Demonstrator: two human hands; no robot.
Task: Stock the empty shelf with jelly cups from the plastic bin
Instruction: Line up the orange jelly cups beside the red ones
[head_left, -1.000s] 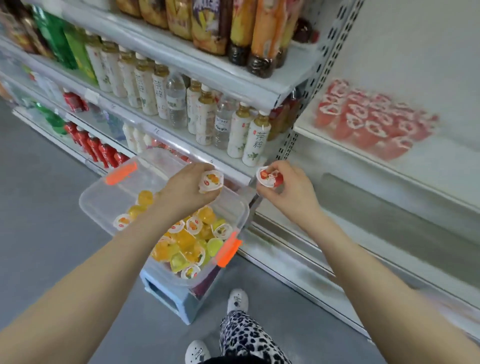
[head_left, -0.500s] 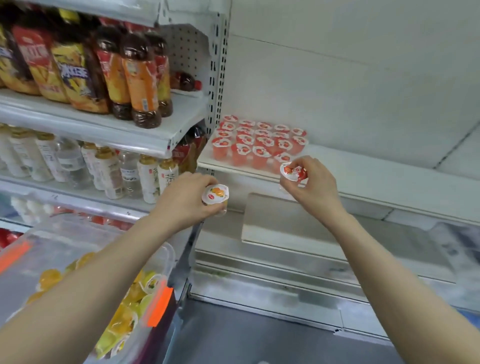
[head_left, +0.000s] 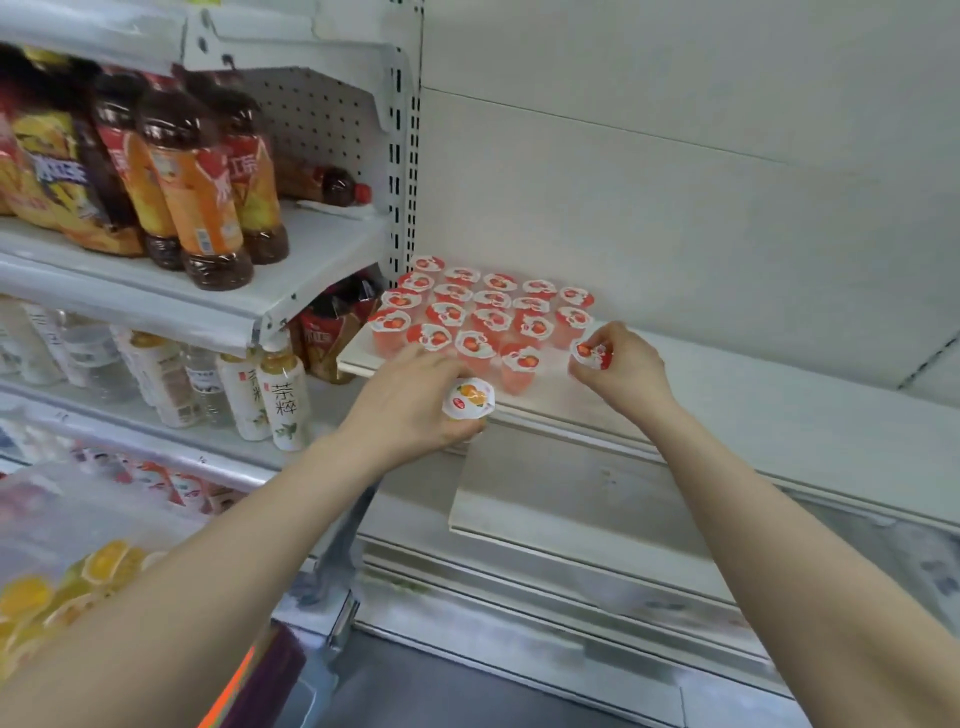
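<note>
While the white shelf (head_left: 753, 400) carries rows of red jelly cups (head_left: 483, 312) and the plastic bin (head_left: 78, 512) sits low left, the left hand (head_left: 410, 402) grips an orange jelly cup (head_left: 467, 399) at the shelf's front edge and the right hand (head_left: 626, 369) pinches a red cup (head_left: 591, 354) beside the rows.

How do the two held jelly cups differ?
The orange cup in the left hand has an orange-fruit lid; the red cup in the right hand matches the rows on the shelf. The orange cup is at the shelf's front edge; the red cup is beside the rows. Both are sealed.
</note>
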